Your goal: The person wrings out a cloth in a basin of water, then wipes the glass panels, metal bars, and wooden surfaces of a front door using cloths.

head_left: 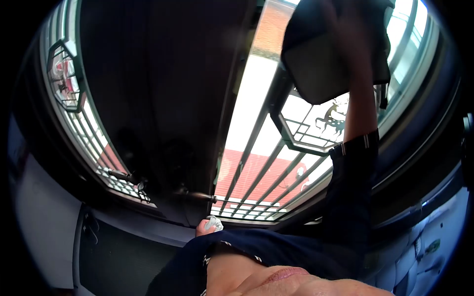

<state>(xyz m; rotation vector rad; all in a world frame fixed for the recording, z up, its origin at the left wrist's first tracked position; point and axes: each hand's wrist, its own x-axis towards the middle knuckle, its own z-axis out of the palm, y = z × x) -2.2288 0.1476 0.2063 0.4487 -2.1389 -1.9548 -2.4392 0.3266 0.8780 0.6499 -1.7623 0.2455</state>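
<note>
My right hand (348,37) is raised at the upper right, blurred and dark, over a dark bag-like object (316,66) that hangs before the window bars. Its fingers are too smeared to tell how they lie. Low in the middle, my left hand (201,228) is closed around a crumpled whitish cloth (214,223), just below a door handle (197,196). Most of that hand is hidden behind my dark blue clothing.
A dark door panel (158,89) fills the left centre. Metal window bars (261,172) with an octagonal frame (301,145) stand to its right. Another handle (118,174) shows at left. A dark mat (128,261) lies below.
</note>
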